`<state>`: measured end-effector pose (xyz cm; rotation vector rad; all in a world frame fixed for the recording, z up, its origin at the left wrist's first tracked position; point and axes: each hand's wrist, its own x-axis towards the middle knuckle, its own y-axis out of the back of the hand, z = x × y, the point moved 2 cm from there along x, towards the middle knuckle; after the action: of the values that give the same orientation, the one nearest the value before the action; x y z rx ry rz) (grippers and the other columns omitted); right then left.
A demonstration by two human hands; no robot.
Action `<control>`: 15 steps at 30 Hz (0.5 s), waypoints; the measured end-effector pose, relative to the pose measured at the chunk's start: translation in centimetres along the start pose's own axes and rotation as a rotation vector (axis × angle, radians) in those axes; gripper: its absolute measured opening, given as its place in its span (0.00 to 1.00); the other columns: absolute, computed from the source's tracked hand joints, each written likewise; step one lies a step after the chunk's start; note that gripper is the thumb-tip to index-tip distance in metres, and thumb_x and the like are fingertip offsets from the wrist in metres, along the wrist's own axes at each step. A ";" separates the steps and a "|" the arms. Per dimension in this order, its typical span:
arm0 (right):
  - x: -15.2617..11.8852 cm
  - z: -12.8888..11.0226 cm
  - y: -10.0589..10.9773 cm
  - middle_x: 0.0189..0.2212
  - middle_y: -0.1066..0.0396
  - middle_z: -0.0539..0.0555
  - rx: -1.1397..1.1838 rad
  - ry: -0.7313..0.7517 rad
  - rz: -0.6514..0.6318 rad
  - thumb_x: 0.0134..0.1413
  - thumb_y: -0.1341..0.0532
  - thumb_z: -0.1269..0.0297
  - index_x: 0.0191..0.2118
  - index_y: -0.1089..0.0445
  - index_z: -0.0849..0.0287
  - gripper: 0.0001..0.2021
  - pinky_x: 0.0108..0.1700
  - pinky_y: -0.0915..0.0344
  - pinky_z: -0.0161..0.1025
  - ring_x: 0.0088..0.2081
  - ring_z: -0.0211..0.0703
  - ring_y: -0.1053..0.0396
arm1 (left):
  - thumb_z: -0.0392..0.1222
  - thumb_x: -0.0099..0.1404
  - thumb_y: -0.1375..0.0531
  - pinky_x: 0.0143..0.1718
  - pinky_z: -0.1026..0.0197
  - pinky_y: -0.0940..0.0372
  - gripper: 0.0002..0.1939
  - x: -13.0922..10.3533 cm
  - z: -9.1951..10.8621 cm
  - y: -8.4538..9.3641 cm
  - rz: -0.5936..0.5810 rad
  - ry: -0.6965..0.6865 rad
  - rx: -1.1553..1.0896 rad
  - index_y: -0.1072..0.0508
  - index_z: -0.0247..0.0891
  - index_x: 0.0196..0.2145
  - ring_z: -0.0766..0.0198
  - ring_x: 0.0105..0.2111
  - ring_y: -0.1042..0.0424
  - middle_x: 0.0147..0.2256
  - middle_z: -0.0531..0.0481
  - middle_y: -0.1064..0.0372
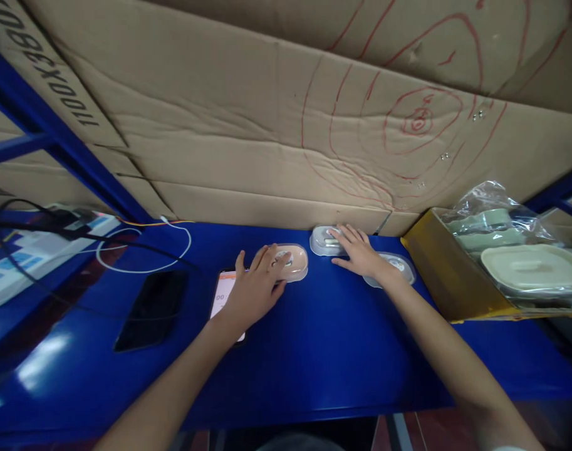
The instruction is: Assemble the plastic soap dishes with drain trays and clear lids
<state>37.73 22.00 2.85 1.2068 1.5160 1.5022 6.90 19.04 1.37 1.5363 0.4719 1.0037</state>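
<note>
My left hand (255, 282) lies with fingers spread over a pink oval case (297, 262) in a clear cover, its fingertips on the top. Under that wrist is a lit phone (222, 294) showing digits. My right hand (356, 249) rests, fingers apart, on a whitish oval case (321, 241) in a clear cover near the cardboard. Another clear-covered oval case (401, 266) with a round picture sits just beyond my right wrist, partly hidden by the forearm.
At the right stands a yellow-brown open box (436, 266) of green and cream lidded containers in plastic film. A dark phone (151, 310), a white cable (145, 270) and black cords lie left. Cardboard (210, 125) with red rings forms the back of the blue table (314, 363).
</note>
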 end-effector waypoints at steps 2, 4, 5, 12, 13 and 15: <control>-1.2 -0.2 0.4 0.68 0.38 0.66 0.012 0.027 -0.007 0.64 0.34 0.52 0.69 0.38 0.52 0.31 0.72 0.52 0.70 0.74 0.69 0.47 | 0.38 0.74 0.42 0.67 0.22 0.50 0.27 0.0 -0.1 0.1 -0.001 -0.002 0.000 0.34 0.41 0.68 0.37 0.69 0.39 0.71 0.32 0.40; -3.2 -0.5 1.2 0.62 0.34 0.64 0.068 0.067 -0.037 0.61 0.31 0.49 0.65 0.35 0.51 0.30 0.71 0.48 0.68 0.70 0.67 0.40 | 0.38 0.74 0.42 0.67 0.22 0.51 0.27 0.0 -0.2 0.2 0.001 0.001 -0.002 0.34 0.41 0.69 0.36 0.69 0.39 0.71 0.32 0.41; -4.2 -0.8 1.7 0.61 0.35 0.63 0.130 0.078 -0.065 0.60 0.30 0.48 0.65 0.36 0.50 0.31 0.68 0.42 0.65 0.66 0.65 0.35 | 0.38 0.75 0.42 0.67 0.22 0.51 0.27 0.0 -0.1 0.3 0.006 0.003 -0.005 0.34 0.41 0.69 0.36 0.70 0.40 0.71 0.31 0.42; -3.5 -1.8 3.1 0.58 0.34 0.58 0.370 0.055 -0.063 0.65 0.35 0.43 0.62 0.35 0.48 0.26 0.63 0.32 0.54 0.59 0.55 0.28 | 0.42 0.78 0.44 0.69 0.28 0.51 0.23 -0.6 3.0 1.5 0.032 -0.222 -0.136 0.33 0.43 0.69 0.40 0.69 0.39 0.70 0.35 0.40; -2.5 -1.6 2.8 0.57 0.34 0.59 0.340 0.044 -0.042 0.66 0.35 0.45 0.62 0.35 0.50 0.25 0.63 0.31 0.54 0.59 0.55 0.28 | 0.43 0.79 0.45 0.70 0.30 0.50 0.23 -0.8 3.7 1.5 0.013 -0.279 -0.157 0.34 0.43 0.68 0.41 0.69 0.39 0.70 0.36 0.40; -0.5 -1.0 1.9 0.56 0.33 0.59 0.280 0.038 -0.040 0.66 0.35 0.47 0.61 0.34 0.52 0.24 0.61 0.30 0.54 0.57 0.55 0.27 | 0.45 0.80 0.45 0.69 0.32 0.50 0.23 -1.4 5.1 1.3 -0.036 -0.382 -0.187 0.34 0.43 0.69 0.43 0.69 0.39 0.71 0.37 0.41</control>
<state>37.22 20.96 4.78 1.3015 1.8115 1.3242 9.93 14.61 2.35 1.4993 0.1326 0.6828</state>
